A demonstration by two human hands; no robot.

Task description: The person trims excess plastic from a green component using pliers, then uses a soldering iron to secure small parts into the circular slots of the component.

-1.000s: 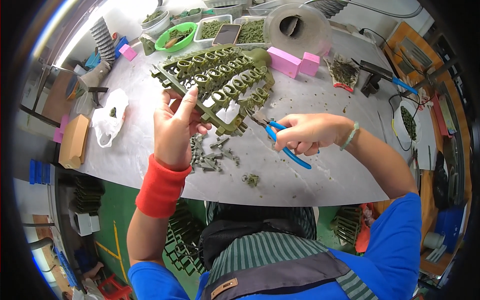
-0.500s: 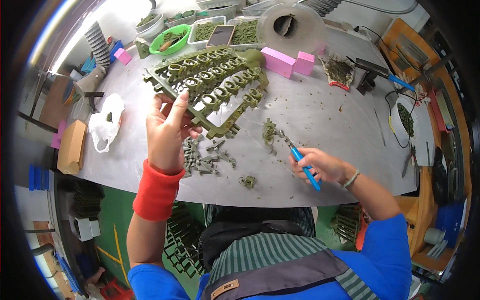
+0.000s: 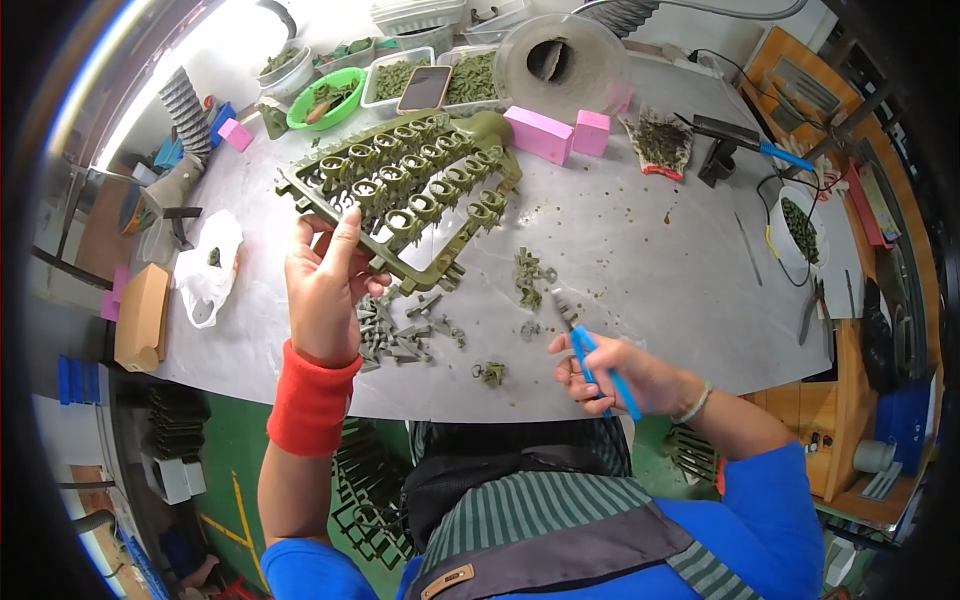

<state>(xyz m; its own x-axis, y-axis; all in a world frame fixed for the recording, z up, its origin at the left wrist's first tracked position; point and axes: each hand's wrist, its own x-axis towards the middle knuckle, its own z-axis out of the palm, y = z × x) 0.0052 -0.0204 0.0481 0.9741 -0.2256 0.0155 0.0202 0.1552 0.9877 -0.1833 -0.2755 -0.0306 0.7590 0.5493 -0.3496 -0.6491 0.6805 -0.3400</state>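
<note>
My left hand (image 3: 322, 300) is closed on the edge of an olive-green frame (image 3: 400, 178), its thumb on top. Rows of ring-shaped parts fill the frame, which is raised and tilted above the table. My right hand (image 3: 635, 376) holds blue-handled pliers (image 3: 590, 362), their handles spread and their metal tip, somewhat blurred, pointing away from me. Beyond that tip lies a clump of green bits (image 3: 528, 277). A smaller green clump (image 3: 490, 373) is near the table's front edge. Below the frame is a pile of grey-green pointed pieces (image 3: 388, 335).
At the back stand tubs of green pieces (image 3: 400, 82), a bright green basin (image 3: 328, 98), a phone (image 3: 425, 88) and a wide duct opening (image 3: 563, 68). Pink blocks (image 3: 540, 135) sit before them. A white bag (image 3: 210, 262) lies left; a white bowl (image 3: 799, 230) stands right.
The frame in my left hand has turned slightly and come a little lower. My right hand has drawn nearer to me, the pliers' handles have spread, and their tip has left the clump.
</note>
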